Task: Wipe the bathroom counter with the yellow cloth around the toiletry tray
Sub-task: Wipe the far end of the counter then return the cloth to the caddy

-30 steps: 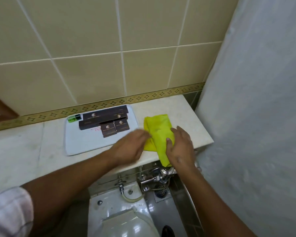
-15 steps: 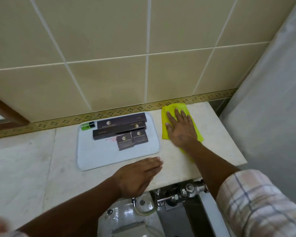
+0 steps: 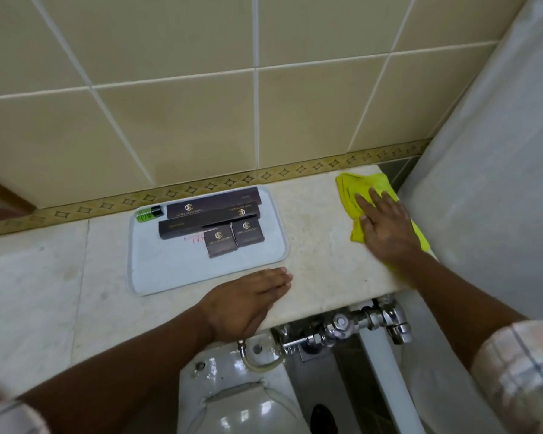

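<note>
A: What changed since half a second ago?

B: yellow cloth (image 3: 353,197) slid right along the worktop (image 3: 320,261), was just beside the toiletry tray (image 3: 176,270), now at the far right end by the grey curtain (image 3: 496,183). Well apart from the tray. Right hand (image 3: 386,227) went with it. Left hand (image 3: 248,300) hasn't shifted, same spot on the front edge.

A: Hands?

B: Right one flat, fingers spread, palm pressing down on the cloth, not gripping it. Left one flat, fingers together, palm down on bare worktop just in front of the tray's near right corner, holding nothing.

A: Cloth orientation?

B: Bunched, long axis runs diagonally, from the back wall toward the front right edge. Back end near the patterned border strip (image 3: 264,177), front end under the wrist, partly hidden.

A: Tray?

B: Long side parallel to the wall, dark boxes (image 3: 212,214) and a green bottle (image 3: 148,213) at its back half.
</note>
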`<state>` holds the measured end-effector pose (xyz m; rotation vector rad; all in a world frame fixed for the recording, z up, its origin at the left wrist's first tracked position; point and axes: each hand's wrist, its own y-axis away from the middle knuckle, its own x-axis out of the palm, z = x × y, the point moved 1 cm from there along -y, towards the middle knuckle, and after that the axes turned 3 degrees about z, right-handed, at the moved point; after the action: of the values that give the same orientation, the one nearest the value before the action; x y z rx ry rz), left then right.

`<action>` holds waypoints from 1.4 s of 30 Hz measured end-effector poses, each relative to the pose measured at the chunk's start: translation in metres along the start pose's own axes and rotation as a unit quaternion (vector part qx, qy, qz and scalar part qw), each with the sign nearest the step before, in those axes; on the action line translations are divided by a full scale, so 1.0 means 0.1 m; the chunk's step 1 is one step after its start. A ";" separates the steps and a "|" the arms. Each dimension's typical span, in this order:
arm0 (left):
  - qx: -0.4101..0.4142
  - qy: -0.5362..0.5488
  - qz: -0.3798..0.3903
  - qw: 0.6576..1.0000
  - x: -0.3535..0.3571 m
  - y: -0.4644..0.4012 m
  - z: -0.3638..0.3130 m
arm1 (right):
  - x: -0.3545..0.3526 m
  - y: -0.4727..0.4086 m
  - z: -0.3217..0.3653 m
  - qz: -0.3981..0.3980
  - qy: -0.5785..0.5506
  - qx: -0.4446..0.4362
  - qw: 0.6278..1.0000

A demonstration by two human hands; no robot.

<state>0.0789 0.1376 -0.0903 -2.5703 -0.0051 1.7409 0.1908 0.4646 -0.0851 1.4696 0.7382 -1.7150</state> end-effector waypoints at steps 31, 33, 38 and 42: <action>0.032 -0.088 0.005 0.996 -0.11 -0.19 -0.15 | 0.08 0.80 0.84 0.047 -0.104 0.038 0.993; 0.019 -0.070 -0.034 0.997 -0.33 -0.67 -0.16 | -0.04 0.88 0.71 -0.011 -0.151 0.124 0.981; -0.234 -0.026 0.090 0.968 -0.73 -2.08 0.07 | -0.10 1.05 0.51 0.005 -0.185 0.223 0.957; -0.277 0.023 0.205 0.939 -0.68 -2.41 0.11 | -0.15 0.98 0.43 0.076 -0.295 0.253 0.918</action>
<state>0.0479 0.3768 -0.0231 -3.2030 0.0554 2.0566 0.2488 0.3776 -0.0582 1.1628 -0.1537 -2.1627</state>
